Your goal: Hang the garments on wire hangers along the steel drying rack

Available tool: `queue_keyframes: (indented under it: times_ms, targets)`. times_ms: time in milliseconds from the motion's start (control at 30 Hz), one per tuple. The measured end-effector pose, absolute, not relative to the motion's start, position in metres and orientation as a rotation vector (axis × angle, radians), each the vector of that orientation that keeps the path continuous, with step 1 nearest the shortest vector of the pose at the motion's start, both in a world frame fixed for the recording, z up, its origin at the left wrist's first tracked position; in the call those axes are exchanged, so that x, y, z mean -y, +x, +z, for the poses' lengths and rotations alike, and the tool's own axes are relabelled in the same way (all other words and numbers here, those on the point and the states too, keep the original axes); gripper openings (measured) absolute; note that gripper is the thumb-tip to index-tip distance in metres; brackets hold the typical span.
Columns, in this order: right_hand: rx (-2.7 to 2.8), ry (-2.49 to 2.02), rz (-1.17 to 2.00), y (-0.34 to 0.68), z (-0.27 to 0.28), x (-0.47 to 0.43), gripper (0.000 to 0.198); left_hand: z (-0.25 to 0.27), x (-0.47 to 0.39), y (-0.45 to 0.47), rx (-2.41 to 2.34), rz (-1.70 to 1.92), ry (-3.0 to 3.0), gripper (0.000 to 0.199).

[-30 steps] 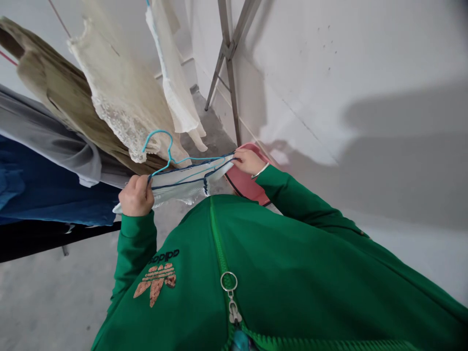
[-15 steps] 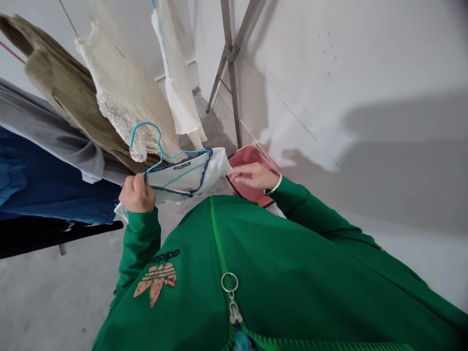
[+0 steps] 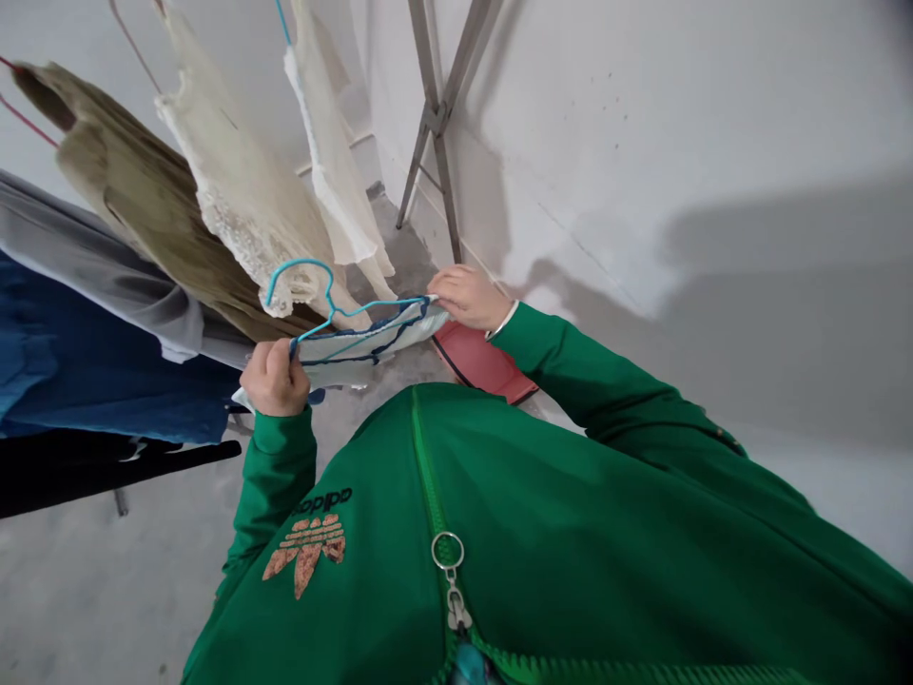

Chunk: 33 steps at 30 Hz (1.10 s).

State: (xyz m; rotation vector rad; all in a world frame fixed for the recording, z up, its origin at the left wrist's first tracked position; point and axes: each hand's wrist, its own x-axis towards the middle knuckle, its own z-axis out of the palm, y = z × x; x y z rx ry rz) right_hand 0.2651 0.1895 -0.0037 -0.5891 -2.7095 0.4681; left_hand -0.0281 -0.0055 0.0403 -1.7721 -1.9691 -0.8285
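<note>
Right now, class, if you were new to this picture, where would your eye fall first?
The vivid green zip-up jacket fills the lower middle. Just above it, a turquoise hanger stands out in a navy-trimmed white top, between the left hand and the right hand. At upper left hangs a lace-edged cream garment.

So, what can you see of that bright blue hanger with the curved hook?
The slim, bright blue clothes hanger looks like coated wire or plastic. Its open hook curves leftward in view, free of any rail. Its arms sit inside a white, navy-edged fabric garment, a lower bar showing. The left hand grips near one end; the right hand is at the other.
</note>
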Motion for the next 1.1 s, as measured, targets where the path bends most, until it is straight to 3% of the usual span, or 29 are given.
queue_keyframes:
  times_ms: [200,367,633,733,833,1100]
  targets:
    - [2.705,-0.678,0.390,0.260,-0.002,-0.170,0.053,0.039,-0.003,-0.018,1.998,-0.634,-1.910,0.033]
    - [2.551,-0.861,0.398,0.281,-0.004,-0.174,0.054,0.033,0.001,-0.047,2.073,-0.635,-2.048,0.050]
    - [2.401,-0.881,0.366,0.318,-0.006,-0.181,0.050,0.039,0.008,-0.071,2.060,-0.684,-2.013,0.038]
    - [2.422,-0.862,0.368,0.320,-0.001,-0.178,0.051,0.038,-0.008,-0.052,2.016,-0.579,-2.180,0.047]
    - [2.429,-0.855,0.373,0.318,0.004,-0.176,0.053,0.032,-0.022,-0.031,2.046,-0.464,-2.321,0.041]
    - [2.497,-0.959,0.396,0.328,-0.004,-0.191,0.056,0.039,-0.025,-0.035,2.032,-0.766,-2.019,0.038]
